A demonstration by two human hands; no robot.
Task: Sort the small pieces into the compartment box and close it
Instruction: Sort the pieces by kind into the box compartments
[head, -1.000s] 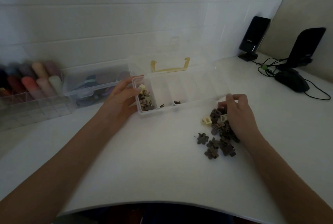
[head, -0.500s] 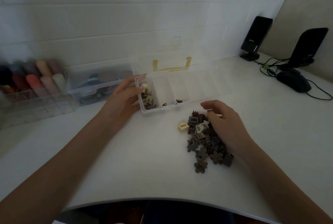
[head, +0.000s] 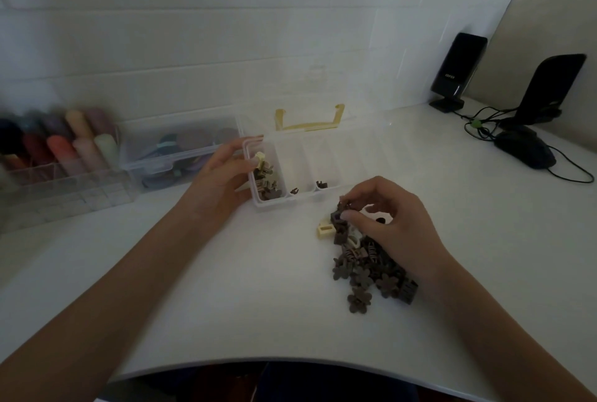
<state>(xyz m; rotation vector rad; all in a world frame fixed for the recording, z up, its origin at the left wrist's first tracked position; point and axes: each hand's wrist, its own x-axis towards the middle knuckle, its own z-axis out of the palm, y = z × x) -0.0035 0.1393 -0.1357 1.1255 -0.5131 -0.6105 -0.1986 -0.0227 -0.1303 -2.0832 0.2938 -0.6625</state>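
A clear compartment box (head: pixel 326 156) stands open on the white table, its lid with a yellow handle (head: pixel 308 118) tipped back against the wall. The leftmost compartment holds several brown and cream pieces (head: pixel 265 180); the two beside it hold one dark piece each. My left hand (head: pixel 223 175) holds the box's left end, thumb over the rim. A pile of small brown flower-shaped and cream pieces (head: pixel 365 266) lies in front of the box to the right. My right hand (head: pixel 391 227) hovers over the pile's far end, fingers curled and pinching a small dark piece.
At the left stands a clear lidded box (head: pixel 174 152) with coloured items and an organiser of coloured rolls (head: pixel 58 149). Two black speakers (head: pixel 458 68) (head: pixel 549 91), a mouse (head: pixel 525 149) and cables sit at the far right. The table's curved front edge (head: pixel 290 364) is close.
My right hand dragged the pile left and toward me, away from the box's right end, then curled its fingers onto a piece at the pile's top. The left hand stayed on the box.
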